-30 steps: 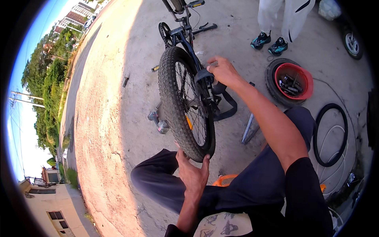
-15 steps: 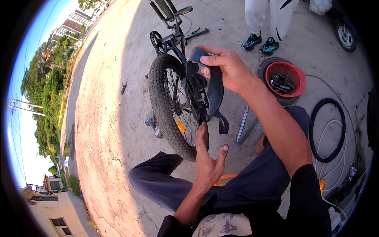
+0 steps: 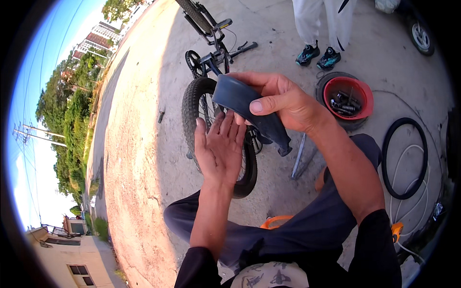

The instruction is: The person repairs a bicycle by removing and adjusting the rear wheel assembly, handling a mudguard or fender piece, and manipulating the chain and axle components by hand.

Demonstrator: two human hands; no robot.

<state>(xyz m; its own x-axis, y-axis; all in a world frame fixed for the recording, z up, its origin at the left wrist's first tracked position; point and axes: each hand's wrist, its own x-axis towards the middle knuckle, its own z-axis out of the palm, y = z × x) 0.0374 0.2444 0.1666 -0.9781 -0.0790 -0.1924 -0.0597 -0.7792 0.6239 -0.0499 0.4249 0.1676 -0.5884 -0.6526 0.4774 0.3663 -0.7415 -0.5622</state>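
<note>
Clock taken from the right hand (image 3: 293,105). Its thumb and fingers grip a flattened black rubber tube (image 3: 241,100) at mid-view, thumb laid along the near face; the tube's broad, bent end points to 10 o'clock, its narrower end hangs toward 6. Left hand (image 3: 220,153) at 8 o'clock, palm up, fingers extended and loosely spread, grasping nothing; fingertips just beside the tube's underside, contact hard to tell. Behind the left hand, a fat-tyred bicycle wheel (image 3: 191,105); bicycle frame (image 3: 210,61) at 10. Metal bar (image 3: 298,157) on the ground at 6. At 3, a red container (image 3: 367,98) of dark metal pieces (image 3: 345,102), set on a tyre (image 3: 321,84). Black ring (image 3: 386,161) at 4, lying over a pale hose (image 3: 393,177). Another person's dark shoes (image 3: 329,58) with teal markings at 1, below white trousers (image 3: 309,21).
</note>
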